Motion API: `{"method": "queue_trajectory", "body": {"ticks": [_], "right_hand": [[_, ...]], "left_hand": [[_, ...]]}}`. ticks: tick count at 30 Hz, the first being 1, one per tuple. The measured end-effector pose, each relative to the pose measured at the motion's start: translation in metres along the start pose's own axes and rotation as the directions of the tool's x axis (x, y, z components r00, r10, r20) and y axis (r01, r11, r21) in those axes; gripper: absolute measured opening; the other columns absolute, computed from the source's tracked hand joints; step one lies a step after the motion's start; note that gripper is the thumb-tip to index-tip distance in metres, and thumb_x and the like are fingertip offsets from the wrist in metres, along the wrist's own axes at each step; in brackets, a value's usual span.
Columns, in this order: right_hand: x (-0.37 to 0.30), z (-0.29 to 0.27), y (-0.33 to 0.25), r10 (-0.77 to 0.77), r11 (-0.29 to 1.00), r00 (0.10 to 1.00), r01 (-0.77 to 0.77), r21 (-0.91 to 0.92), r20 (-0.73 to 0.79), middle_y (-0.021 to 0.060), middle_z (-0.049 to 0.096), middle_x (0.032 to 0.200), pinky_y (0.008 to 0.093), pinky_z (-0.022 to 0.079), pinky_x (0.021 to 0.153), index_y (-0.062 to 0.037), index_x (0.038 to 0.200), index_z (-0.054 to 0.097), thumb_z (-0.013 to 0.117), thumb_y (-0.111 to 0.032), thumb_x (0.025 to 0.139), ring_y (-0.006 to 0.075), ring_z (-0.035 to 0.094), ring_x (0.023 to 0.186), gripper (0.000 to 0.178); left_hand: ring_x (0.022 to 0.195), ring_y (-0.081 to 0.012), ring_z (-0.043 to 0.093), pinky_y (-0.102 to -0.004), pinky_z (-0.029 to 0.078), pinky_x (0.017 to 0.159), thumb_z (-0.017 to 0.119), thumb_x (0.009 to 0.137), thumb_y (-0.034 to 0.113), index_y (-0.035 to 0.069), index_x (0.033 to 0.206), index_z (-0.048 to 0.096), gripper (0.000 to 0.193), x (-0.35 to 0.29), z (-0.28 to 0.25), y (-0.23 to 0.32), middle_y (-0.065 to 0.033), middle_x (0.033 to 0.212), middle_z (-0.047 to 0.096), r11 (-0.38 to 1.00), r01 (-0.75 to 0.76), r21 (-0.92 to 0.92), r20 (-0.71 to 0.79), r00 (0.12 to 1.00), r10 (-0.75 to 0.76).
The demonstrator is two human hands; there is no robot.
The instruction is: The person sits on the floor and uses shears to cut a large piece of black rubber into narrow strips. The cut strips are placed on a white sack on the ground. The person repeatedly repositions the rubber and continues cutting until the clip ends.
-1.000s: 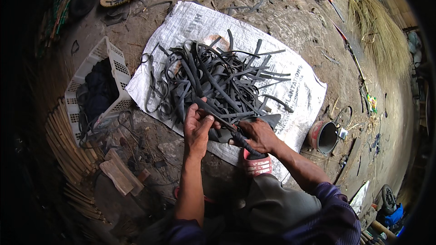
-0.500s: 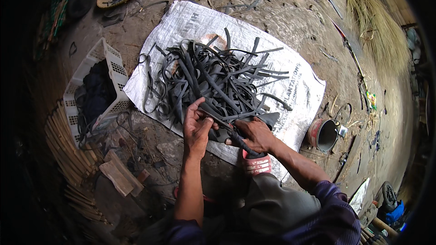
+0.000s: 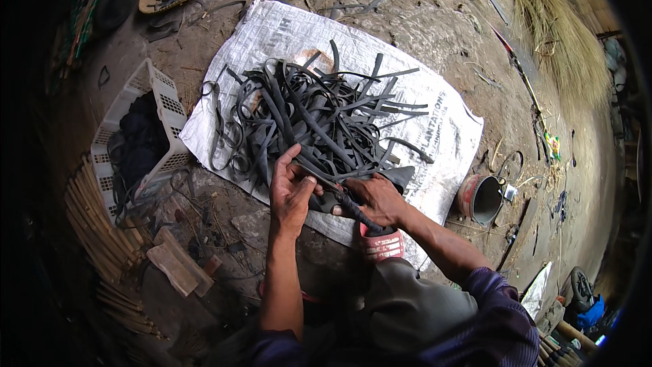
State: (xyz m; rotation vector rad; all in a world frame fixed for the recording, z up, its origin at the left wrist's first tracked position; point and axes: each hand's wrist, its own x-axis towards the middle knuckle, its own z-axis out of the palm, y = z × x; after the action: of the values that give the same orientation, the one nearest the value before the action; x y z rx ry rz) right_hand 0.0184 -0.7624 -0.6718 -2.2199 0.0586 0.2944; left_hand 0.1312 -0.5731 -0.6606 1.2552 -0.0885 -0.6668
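My left hand (image 3: 291, 197) is closed on a black rubber strip (image 3: 314, 169), its thumb pressing toward the fingers and the index finger pointing up. Close beside it, my right hand (image 3: 377, 200) curls over a long tool with a black-wrapped handle (image 3: 358, 212); the tool's front part runs toward my left fingers, and its exact kind is unclear. A wider flap of black rubber (image 3: 399, 177) sticks out past the right knuckles. Just beyond both hands lies a tangled heap of black rubber strips (image 3: 319, 109) on a white woven sack (image 3: 448, 156).
At the left stands a white plastic crate (image 3: 166, 98) with dark material inside, near bundled sticks (image 3: 95, 231) and wood blocks (image 3: 178, 261). A bucket (image 3: 468, 197) lies tipped at the right. Farther off are a woven tray (image 3: 147, 1) and straw-like bristles (image 3: 564, 54). A red-and-white band (image 3: 382, 246) sits by my knee.
The scene has shifted slightly left in the view. Both hands keep nearly the same pose and hold, with only slight finger movement.
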Motion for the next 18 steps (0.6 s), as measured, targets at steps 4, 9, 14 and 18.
{"method": "queue_trajectory", "body": {"ticks": [4, 9, 14, 18], "right_hand": [[-0.002, -0.002, 0.001, 0.052, 0.994, 0.999, -0.054, 0.099, 0.015, 0.0196, 0.058, 0.067, 0.0479, 0.044, 0.064, -0.0017, 0.097, 0.069, 0.067, -0.071, 0.087, 0.0386, 0.061, 0.066, 0.07], [-0.006, -0.003, -0.006, 0.175, 0.96, 0.981, -0.189, 0.206, 0.085, 0.0172, 0.055, 0.064, 0.0463, 0.042, 0.061, -0.0016, 0.092, 0.067, 0.07, -0.07, 0.085, 0.0334, 0.057, 0.06, 0.069], [-0.008, -0.007, -0.008, 0.197, 0.941, 0.976, -0.214, 0.263, 0.087, 0.0133, 0.057, 0.067, 0.0415, 0.043, 0.062, -0.0006, 0.099, 0.068, 0.074, -0.066, 0.086, 0.0248, 0.057, 0.062, 0.067], [-0.01, -0.004, -0.004, 0.133, 0.913, 0.991, -0.116, 0.392, -0.017, 0.0181, 0.069, 0.085, 0.0437, 0.05, 0.074, -0.0025, 0.116, 0.071, 0.072, -0.067, 0.086, 0.0326, 0.066, 0.077, 0.071]], "left_hand": [[0.084, -0.01, 0.061, -0.0269, 0.054, 0.077, 0.061, 0.097, -0.001, 0.001, 0.154, 0.039, 0.061, 0.0, -0.001, -0.004, -0.0056, 0.106, 0.063, 0.999, 0.03, -0.014, -0.007, 1.0, -0.03], [0.084, -0.0048, 0.057, -0.0213, 0.048, 0.079, 0.057, 0.101, 0.007, 0.003, 0.14, 0.059, 0.04, -0.004, -0.003, -0.018, 0.0004, 0.108, 0.063, 0.951, 0.286, 0.119, 0.079, 0.952, -0.297], [0.097, -0.0226, 0.063, -0.0373, 0.052, 0.085, 0.051, 0.099, 0.005, 0.003, 0.115, 0.068, 0.023, -0.002, 0.002, -0.032, -0.0098, 0.107, 0.063, 0.891, -0.154, 0.427, 0.195, 0.978, 0.075], [0.098, -0.0385, 0.062, -0.0456, 0.052, 0.086, 0.053, 0.092, 0.002, 0.0, 0.111, 0.064, 0.022, -0.005, 0.011, -0.032, -0.0176, 0.103, 0.059, 0.651, -0.436, 0.622, 0.274, 0.899, 0.341]]}}
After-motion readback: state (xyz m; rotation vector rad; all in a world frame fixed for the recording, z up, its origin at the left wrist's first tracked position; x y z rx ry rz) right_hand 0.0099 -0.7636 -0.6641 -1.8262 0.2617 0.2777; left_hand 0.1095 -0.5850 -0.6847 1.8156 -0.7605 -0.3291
